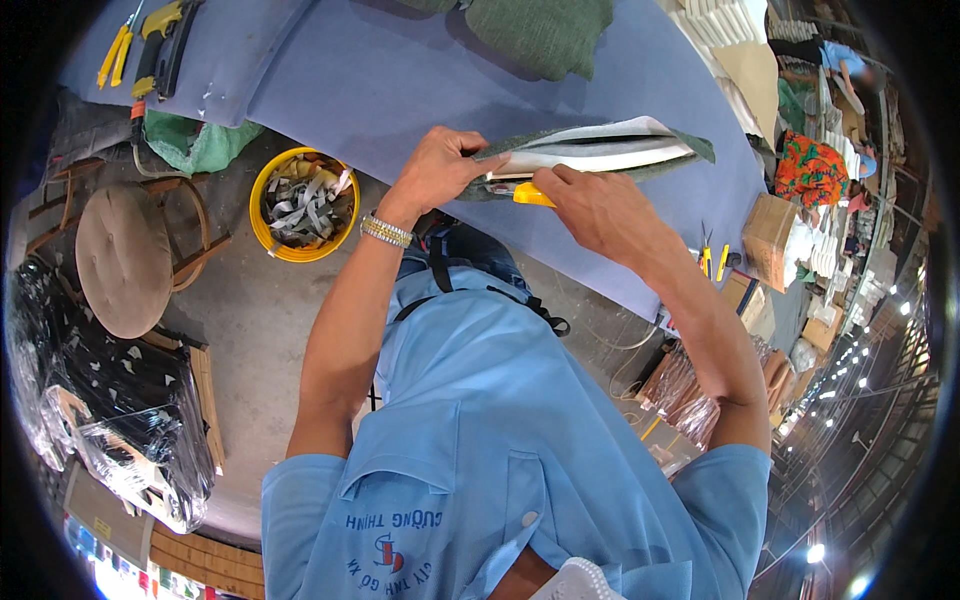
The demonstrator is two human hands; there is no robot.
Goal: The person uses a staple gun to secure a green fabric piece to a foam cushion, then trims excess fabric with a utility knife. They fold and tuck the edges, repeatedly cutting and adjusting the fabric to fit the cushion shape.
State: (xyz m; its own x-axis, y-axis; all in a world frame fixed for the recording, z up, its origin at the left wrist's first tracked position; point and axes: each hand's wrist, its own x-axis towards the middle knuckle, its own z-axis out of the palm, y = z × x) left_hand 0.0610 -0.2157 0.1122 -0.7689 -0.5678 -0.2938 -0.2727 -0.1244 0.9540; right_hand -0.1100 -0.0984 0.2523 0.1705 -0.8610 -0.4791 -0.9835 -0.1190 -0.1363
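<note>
My left hand (440, 172) pinches the near left edge of a dark green upholstered pad (690, 147), whose side gapes and shows white lining inside. My right hand (605, 210) is closed round a yellow utility knife (533, 194), held low against the pad's near edge. Its blade end points toward my left fingers; the tip is hard to make out. The pad rests at the near edge of a table (400, 75) covered in blue-grey cloth. Farther back on the cloth lies a green fabric cushion (540, 35).
At the far left lie a staple gun (155, 55) and yellow-handled pliers (116, 55). A yellow bucket (262, 215) of fabric scraps and a round-seated chair (125, 260) stand on the floor to the left. More yellow-handled tools (722, 262) and a cardboard box (768, 240) are at the right.
</note>
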